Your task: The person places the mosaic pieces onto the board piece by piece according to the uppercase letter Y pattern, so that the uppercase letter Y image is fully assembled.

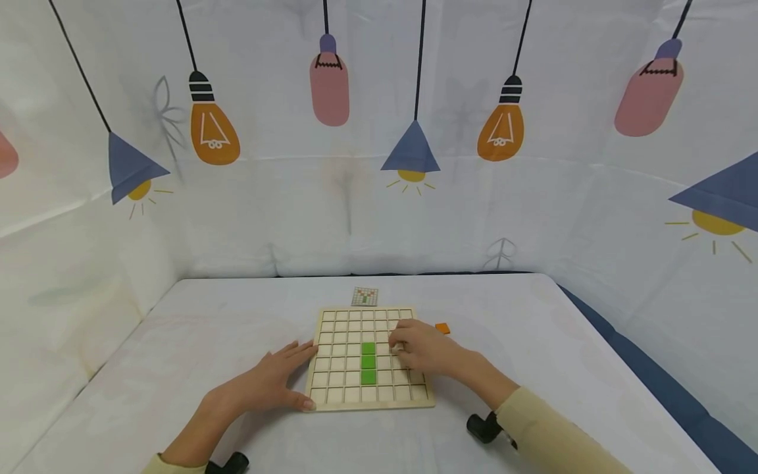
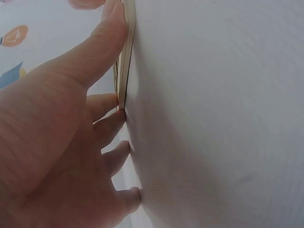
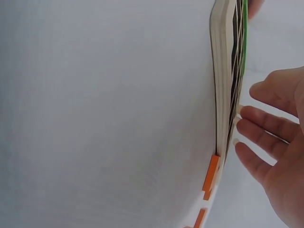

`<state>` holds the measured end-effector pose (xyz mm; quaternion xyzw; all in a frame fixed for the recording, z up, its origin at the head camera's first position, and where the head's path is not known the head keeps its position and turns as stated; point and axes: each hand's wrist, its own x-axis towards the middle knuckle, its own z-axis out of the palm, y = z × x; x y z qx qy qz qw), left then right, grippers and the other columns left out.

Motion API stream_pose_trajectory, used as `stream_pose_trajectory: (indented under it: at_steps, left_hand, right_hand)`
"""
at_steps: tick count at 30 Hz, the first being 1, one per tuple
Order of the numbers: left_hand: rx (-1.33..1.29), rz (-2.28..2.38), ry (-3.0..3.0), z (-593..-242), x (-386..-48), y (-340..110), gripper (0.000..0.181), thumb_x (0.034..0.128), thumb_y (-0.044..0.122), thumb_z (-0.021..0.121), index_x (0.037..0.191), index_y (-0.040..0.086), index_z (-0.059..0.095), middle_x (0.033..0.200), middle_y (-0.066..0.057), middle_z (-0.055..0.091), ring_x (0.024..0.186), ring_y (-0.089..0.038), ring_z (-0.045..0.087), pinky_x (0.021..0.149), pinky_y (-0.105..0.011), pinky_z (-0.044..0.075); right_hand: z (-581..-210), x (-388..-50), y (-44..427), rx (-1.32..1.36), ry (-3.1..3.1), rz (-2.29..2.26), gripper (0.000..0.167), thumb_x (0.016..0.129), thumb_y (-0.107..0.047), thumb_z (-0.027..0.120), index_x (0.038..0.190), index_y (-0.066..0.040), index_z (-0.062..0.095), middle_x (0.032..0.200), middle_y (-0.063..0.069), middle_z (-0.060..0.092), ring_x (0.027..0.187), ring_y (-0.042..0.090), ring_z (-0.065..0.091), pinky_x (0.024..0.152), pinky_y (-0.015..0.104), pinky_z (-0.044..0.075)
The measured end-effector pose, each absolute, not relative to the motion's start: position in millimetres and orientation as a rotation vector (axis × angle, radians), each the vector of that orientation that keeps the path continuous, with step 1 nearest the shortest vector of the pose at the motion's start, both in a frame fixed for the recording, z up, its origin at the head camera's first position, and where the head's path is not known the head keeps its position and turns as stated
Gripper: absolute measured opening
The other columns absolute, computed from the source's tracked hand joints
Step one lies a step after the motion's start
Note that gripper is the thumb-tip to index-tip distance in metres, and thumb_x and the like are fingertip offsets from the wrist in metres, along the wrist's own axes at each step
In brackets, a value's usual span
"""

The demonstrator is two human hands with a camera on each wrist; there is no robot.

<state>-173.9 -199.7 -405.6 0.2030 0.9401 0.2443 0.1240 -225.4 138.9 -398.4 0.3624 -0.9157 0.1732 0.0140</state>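
A pale wooden grid board (image 1: 370,406) lies on the white table, its cells filled with pale square tiles. Three green tiles (image 1: 368,362) form a column in its middle. My left hand (image 1: 266,378) rests at the board's left edge, fingers spread, thumb (image 2: 107,45) along the edge. Over the board's right half, my right hand (image 1: 429,349) has its fingertips down at the cells. A pale tile (image 1: 398,347) shows tilted between its index finger and thumb, partly hidden. In the right wrist view, the fingers (image 3: 266,135) reach to the board's surface.
Just right of the board lies an orange tile (image 1: 442,328); a second orange piece (image 3: 199,218) shows low in the right wrist view. Behind the board is a small pattern card (image 1: 364,296) with coloured squares. A printed white curtain (image 1: 355,217) closes off the table's back.
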Motion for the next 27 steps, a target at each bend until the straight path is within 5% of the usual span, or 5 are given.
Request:
stream_pose_trajectory:
  at_steps: [27]
  left_hand:
    - [0.558, 0.726, 2.733, -406, -173, -198, 0.106, 0.0686, 0.059, 0.081, 0.154, 0.014, 0.037, 0.164, -0.005, 0.03, 0.154, -0.039, 0.016, 0.116, -0.074, 0.009]
  right_hand:
    - [-401, -239, 171, 0.973, -2.89, 0.557, 0.017, 0.089, -0.009, 0.066, 0.103, -0.016, 0.073, 0.095, -0.006, 0.06, 0.082, 0.009, 0.051, 0.07, 0.022, 0.046]
